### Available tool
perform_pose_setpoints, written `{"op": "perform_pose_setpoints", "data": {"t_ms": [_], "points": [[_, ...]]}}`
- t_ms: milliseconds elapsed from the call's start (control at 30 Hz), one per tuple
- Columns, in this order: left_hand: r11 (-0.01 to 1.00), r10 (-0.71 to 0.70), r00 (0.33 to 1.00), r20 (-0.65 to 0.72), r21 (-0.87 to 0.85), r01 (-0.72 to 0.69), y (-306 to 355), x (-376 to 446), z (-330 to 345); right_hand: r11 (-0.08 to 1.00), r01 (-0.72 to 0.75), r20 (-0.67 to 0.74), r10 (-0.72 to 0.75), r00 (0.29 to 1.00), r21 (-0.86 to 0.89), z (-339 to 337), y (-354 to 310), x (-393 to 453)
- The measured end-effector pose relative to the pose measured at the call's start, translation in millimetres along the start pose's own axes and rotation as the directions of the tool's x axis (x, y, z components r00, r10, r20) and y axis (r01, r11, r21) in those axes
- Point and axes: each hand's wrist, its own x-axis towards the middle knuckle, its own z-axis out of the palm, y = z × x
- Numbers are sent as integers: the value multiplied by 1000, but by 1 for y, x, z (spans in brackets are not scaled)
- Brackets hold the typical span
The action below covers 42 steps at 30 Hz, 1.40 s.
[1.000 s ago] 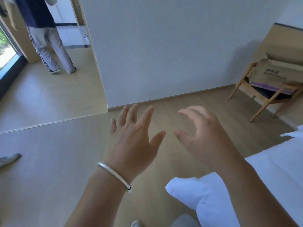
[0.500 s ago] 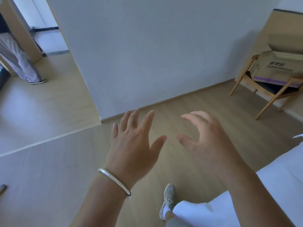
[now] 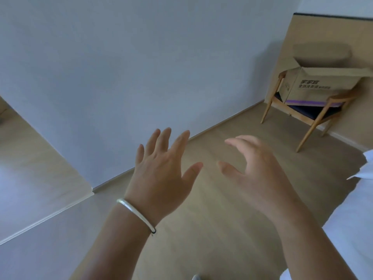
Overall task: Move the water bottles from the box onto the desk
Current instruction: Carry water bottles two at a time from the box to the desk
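Observation:
A brown cardboard box [image 3: 314,85] with its flaps up and dark print on its side sits on a wooden chair [image 3: 308,116] at the far right, against a tan wall panel. What is inside the box is hidden. No water bottle and no desk are in view. My left hand [image 3: 161,174], with a silver bracelet at the wrist, is held out in front of me with fingers spread and holds nothing. My right hand [image 3: 254,170] hovers beside it, fingers loosely curved and empty. Both hands are over the wood floor, well short of the box.
A grey-white wall [image 3: 141,67] runs across the view, ending at a corner [image 3: 91,188] on the left with an opening beyond it. White bedding [image 3: 355,219] lies at the right edge. Wood floor [image 3: 212,229] stretches between me and the chair.
The view has swung to the right: the standing person at the left has left the frame and the chair with the box has come closer. Both hands stay raised and empty.

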Motion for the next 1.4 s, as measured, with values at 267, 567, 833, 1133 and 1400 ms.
{"op": "perform_pose_setpoints", "data": {"t_ms": [267, 567, 833, 1133, 1400], "points": [[988, 156, 987, 45, -7, -156, 71, 113, 32, 992, -127, -114, 124, 986, -19, -42, 86, 63], [938, 344, 935, 92, -88, -336, 197, 299, 116, 964, -247, -258, 216, 942, -94, -113, 237, 181], [880, 468, 866, 179, -179, -439, 349, 470, 187, 913, -384, -314, 328, 891, -137, -207, 369, 291], [855, 515, 827, 225, -206, -476, 434, 569, 221, 872, -474, -324, 416, 850, -124, -250, 470, 353], [874, 481, 844, 237, -210, -439, 498, 641, 261, 890, -441, -292, 394, 872, -116, -278, 568, 413]]}}
